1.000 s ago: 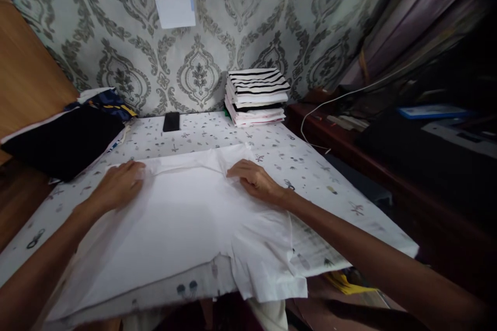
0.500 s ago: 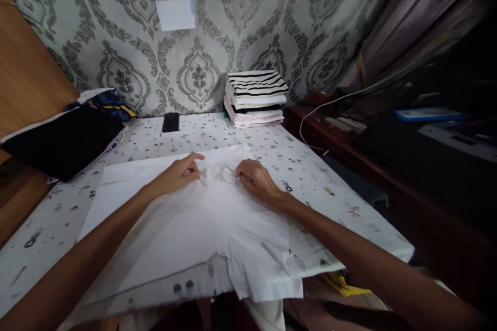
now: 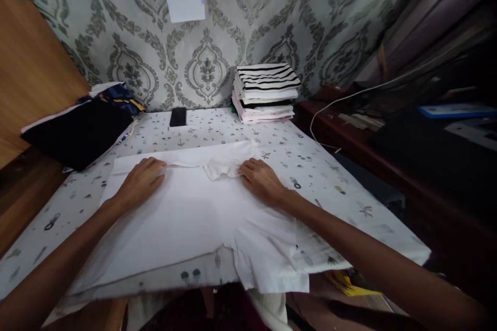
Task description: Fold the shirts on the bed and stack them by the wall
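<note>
A white shirt [image 3: 186, 217] lies spread on the patterned tabletop [image 3: 217, 129], its right part hanging over the near edge. My left hand [image 3: 143, 178] is at the shirt's far side, left of centre, with its thumb and fingers closed on a fold of the white cloth. Near the bunched part, my right hand [image 3: 262, 178] has its fingers closed on the cloth too. Between the hands the fabric is rumpled, and a folded strip runs along the far edge.
A stack of folded clothes [image 3: 266, 93] stands at the back, with a black phone [image 3: 178, 117] left of it. Dark clothes [image 3: 79, 132] lie at the far left. A white cable [image 3: 349, 94] crosses the dark red desk [image 3: 330, 121] at the right.
My left hand has moved left along the shirt's far side and now grips the cloth there. My right hand stays near the bunched part. The view has shifted slightly.
</note>
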Action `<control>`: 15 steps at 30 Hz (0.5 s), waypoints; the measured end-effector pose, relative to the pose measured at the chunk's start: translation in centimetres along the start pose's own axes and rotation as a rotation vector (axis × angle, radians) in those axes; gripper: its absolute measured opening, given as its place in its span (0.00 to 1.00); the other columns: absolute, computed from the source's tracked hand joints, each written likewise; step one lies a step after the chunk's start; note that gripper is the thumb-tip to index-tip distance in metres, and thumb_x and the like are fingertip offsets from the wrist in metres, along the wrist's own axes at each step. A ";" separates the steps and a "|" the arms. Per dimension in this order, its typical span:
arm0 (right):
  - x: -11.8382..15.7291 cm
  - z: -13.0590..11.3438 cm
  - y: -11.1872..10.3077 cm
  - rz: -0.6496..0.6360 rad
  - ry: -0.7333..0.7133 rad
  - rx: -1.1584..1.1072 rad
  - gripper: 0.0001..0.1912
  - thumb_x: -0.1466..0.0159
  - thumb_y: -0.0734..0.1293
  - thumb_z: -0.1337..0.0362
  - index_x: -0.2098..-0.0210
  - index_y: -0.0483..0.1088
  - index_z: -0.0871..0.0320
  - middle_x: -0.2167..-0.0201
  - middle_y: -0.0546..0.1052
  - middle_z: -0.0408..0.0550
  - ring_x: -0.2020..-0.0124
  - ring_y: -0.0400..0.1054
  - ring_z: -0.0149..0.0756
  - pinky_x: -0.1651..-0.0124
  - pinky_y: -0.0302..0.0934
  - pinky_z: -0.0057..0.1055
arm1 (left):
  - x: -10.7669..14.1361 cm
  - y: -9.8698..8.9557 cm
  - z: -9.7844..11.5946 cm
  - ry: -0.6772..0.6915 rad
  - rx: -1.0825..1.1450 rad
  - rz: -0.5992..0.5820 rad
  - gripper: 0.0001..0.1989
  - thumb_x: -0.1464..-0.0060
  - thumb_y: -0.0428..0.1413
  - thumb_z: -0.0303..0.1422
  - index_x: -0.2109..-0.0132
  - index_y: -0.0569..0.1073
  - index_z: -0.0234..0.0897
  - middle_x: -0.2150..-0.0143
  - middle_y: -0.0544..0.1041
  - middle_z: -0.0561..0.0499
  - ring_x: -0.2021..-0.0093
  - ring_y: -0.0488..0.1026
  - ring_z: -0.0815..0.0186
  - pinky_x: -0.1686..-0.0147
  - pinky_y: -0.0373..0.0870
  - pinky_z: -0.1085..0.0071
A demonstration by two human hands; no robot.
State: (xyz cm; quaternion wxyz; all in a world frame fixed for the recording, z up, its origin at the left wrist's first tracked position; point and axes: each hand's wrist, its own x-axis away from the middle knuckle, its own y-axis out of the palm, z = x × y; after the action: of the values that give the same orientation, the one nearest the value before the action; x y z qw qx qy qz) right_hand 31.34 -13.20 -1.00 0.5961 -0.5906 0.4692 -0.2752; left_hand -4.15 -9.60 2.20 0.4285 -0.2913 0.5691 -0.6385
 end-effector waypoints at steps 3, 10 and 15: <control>-0.5 0.3 -1.1 0.037 0.054 -0.237 0.07 0.38 0.62 0.70 0.64 0.72 0.58 0.54 0.77 0.55 0.52 0.69 0.44 0.49 0.62 0.38 | -0.4 0.1 0.7 0.046 0.066 -0.011 0.17 0.37 0.44 0.39 0.46 0.69 0.40 0.47 0.73 0.45 0.45 0.67 0.54 0.44 0.64 0.57; -0.9 1.0 -2.8 -0.104 0.108 -0.361 0.06 0.40 0.63 0.66 0.69 0.73 0.57 0.59 0.79 0.50 0.58 0.72 0.42 0.53 0.64 0.37 | -3.2 1.8 6.1 0.307 0.165 -0.025 0.18 0.38 0.46 0.36 0.43 0.67 0.39 0.46 0.72 0.43 0.46 0.67 0.54 0.46 0.64 0.56; 0.3 1.0 -2.7 -0.112 0.072 -0.289 0.08 0.38 0.65 0.64 0.68 0.76 0.56 0.64 0.80 0.47 0.64 0.72 0.39 0.59 0.64 0.32 | -4.6 3.4 9.0 0.322 0.137 -0.048 0.22 0.39 0.51 0.41 0.41 0.65 0.37 0.45 0.71 0.41 0.46 0.66 0.52 0.48 0.63 0.55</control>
State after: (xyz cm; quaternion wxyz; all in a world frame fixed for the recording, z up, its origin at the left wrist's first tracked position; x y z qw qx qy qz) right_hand 32.94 -13.37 1.35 0.4714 -0.6852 0.4914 -0.2585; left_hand 6.47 -9.77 1.09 0.3354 -0.1690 0.5783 -0.7243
